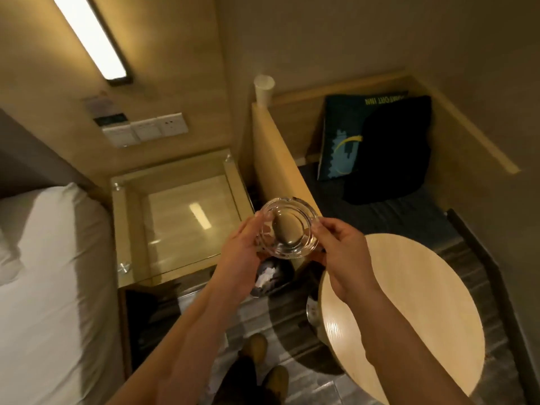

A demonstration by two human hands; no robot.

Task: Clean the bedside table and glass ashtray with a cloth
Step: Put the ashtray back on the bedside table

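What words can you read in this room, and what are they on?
"...ORT INN" in yellow, upside down, on the dark pillow; the first letters are blurred.
Small panel above the wall switches: too blurred to read.
Ashtray, held by left hand and right hand: no writing.

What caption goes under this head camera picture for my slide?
Both hands, left hand and right hand, hold a glass ashtray up beside the glass-topped bedside table.
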